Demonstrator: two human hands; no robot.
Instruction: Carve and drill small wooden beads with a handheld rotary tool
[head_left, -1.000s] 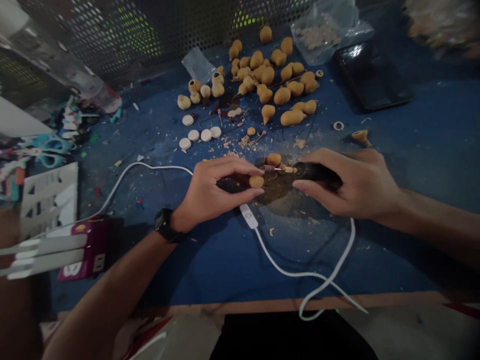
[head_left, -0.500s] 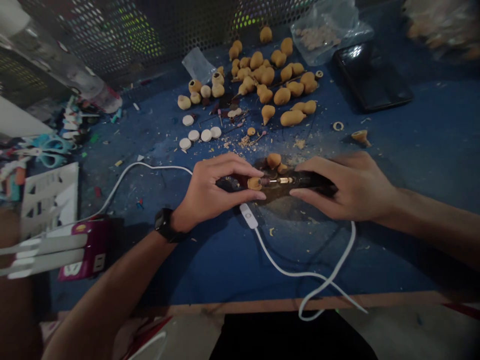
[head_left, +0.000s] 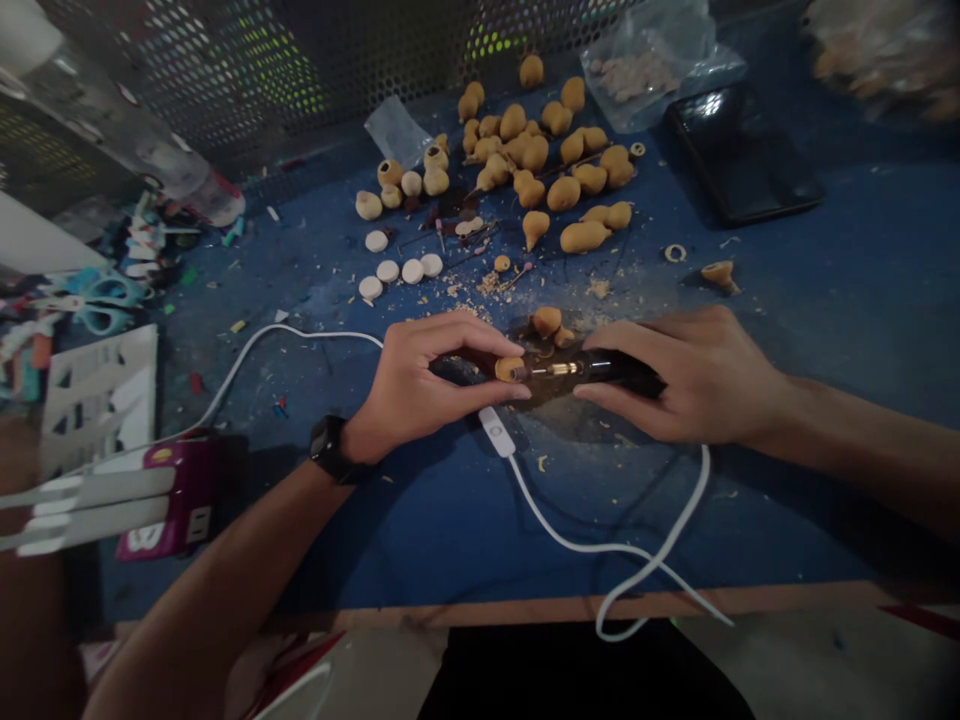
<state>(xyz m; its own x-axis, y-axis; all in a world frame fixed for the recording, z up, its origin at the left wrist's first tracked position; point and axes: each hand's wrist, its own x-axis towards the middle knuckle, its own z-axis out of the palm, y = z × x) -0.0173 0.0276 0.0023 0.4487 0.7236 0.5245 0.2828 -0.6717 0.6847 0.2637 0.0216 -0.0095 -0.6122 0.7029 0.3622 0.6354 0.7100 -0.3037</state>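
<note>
Between the thumb and fingers of my left hand [head_left: 439, 375] is a small tan gourd piece [head_left: 507, 370], its cut end facing right. My right hand [head_left: 694, 375] grips a black rotary tool [head_left: 619, 370] with a brass-coloured collet. The tool's dark grinding bit [head_left: 522, 372] meets the gourd piece at its right end; how far in it reaches is hard to see. Just beyond the hands, another cut gourd [head_left: 546, 321] lies on the blue table. A white cable with an inline switch [head_left: 497, 432] lies below my left hand.
Many small gourds [head_left: 534, 152] are heaped at the back, beside white discs [head_left: 387, 271] and shavings. A black phone-like slab [head_left: 744, 155] and a plastic bag [head_left: 637, 75] are at back right. Scissors [head_left: 105, 298] and a purple box [head_left: 176, 500] stand at left. The cable [head_left: 697, 490] loops over the front edge.
My right hand has shifted slightly left and down, bringing the bit from above the gourd piece to its end. The gourd piece has turned so its cut end faces the tool.
</note>
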